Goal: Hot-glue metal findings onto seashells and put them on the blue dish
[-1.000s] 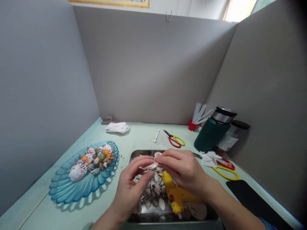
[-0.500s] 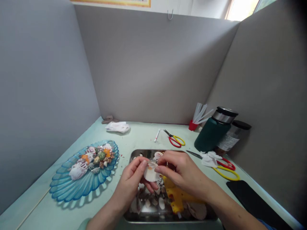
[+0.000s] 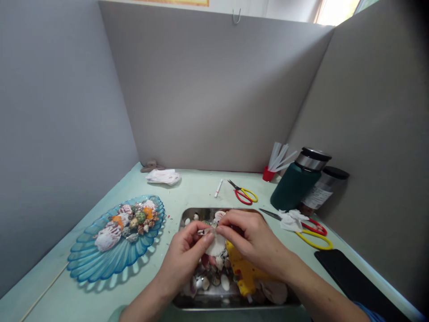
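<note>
Pale, fan-shaped shell (image 3: 217, 246) at the centre of the head view: it is held just over the near-middle of a metal tray (image 3: 241, 308), between two bare hands. The left hand (image 3: 187, 250) has its fingers drawn in on the shell, thumb in front and other fingers partly behind. The right hand (image 3: 253, 235) has thumb and forefinger brought narrowly together at the shell's upper edge; whether they pinch the shell or some small piece upon it cannot be told. Work on this shell appears to be in hand and unfinished. At left, a blue scalloped dish (image 3: 100, 268) bears a cluster of shells (image 3: 134, 223), seemingly the portion already dealt with; whether its members are joined cannot be told. In the tray, loose shells (image 3: 216, 281) lie unsorted, suggesting that much material is left. Beside them rests a yellow glue gun (image 3: 246, 268), held by neither hand. Beyond the tray, small scissors (image 3: 246, 196) lie open on the table (image 3: 194, 192), untouched.
</note>
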`<state>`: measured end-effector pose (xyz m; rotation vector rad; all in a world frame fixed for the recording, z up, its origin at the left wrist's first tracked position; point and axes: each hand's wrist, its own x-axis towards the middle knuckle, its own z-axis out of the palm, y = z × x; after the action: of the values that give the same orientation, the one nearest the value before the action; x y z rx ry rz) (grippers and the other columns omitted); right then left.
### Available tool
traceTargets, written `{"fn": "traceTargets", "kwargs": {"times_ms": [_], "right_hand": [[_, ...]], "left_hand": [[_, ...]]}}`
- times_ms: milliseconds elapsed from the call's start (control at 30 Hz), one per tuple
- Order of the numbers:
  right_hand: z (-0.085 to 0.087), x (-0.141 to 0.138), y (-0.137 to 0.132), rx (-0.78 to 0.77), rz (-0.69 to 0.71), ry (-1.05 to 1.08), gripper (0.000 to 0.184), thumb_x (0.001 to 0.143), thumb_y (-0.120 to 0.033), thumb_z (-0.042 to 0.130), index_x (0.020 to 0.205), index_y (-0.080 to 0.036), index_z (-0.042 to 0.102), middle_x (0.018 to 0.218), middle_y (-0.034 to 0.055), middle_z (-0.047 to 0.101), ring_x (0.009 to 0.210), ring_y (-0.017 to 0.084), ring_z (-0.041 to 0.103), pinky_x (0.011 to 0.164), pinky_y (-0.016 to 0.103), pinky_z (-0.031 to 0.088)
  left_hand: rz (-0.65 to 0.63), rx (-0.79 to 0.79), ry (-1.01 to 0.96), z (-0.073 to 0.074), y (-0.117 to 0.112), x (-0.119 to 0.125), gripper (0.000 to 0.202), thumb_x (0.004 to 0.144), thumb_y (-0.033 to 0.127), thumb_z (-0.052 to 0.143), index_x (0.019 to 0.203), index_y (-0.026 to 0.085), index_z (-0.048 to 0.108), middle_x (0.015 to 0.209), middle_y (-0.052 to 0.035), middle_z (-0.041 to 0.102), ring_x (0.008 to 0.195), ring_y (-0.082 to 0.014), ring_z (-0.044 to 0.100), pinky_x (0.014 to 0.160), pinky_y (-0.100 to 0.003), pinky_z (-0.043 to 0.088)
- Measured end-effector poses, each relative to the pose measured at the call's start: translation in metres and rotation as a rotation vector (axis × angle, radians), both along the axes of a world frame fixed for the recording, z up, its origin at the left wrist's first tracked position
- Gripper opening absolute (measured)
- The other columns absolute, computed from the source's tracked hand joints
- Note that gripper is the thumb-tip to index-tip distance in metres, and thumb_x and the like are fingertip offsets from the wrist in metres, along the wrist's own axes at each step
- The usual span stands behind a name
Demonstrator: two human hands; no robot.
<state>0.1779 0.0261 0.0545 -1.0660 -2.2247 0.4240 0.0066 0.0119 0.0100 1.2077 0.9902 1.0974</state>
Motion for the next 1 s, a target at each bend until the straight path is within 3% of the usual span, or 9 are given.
{"fn": "traceTargets", "kwargs": {"times_ms": [300, 733, 1000], "right_hand": [[-0.004, -0.0014, -0.0001, 0.071, 0.023, 0.066, 0.023, 0.091, -0.024, 0.05, 0.072, -0.016, 0.062, 0.068, 0.0, 0.058, 0.064, 0.011, 0.051, 0.059, 0.023, 0.035], [-0.0013, -0.0037, -0.0012, -0.095, -0.025, 0.059, 0.029, 0.09, -0.027, 0.051, 0.064, -0.016, 0.057, 0.059, -0.0037, 0.05, 0.057, 0.009, 0.046, 0.054, 0.021, 0.031], [-0.0057, -0.0031, 0.0002, -0.033, -0.066, 0.022, 0.028, 0.091, -0.025, 0.051, 0.065, -0.016, 0.056, 0.062, -0.0028, 0.054, 0.058, 0.009, 0.046, 0.055, 0.021, 0.031]], "left_hand": [[0.031, 0.001, 0.021, -0.0023, 0.0021, -0.0026, 0.025, 0.077, 0.039, 0.062, 0.091, 0.017, 0.064, 0.071, 0.0006, 0.062, 0.051, -0.0114, 0.06, 0.042, -0.019, 0.041], [-0.013, -0.001, -0.001, -0.0035, 0.0048, -0.0059, 0.026, 0.078, 0.04, 0.062, 0.086, 0.015, 0.065, 0.064, 0.0011, 0.06, 0.052, -0.0117, 0.059, 0.045, -0.019, 0.043], [-0.031, -0.045, -0.057, -0.0007, 0.0035, -0.0028, 0.031, 0.079, 0.042, 0.06, 0.097, 0.016, 0.062, 0.068, -0.0002, 0.063, 0.051, -0.0122, 0.06, 0.043, -0.019, 0.042]]}}
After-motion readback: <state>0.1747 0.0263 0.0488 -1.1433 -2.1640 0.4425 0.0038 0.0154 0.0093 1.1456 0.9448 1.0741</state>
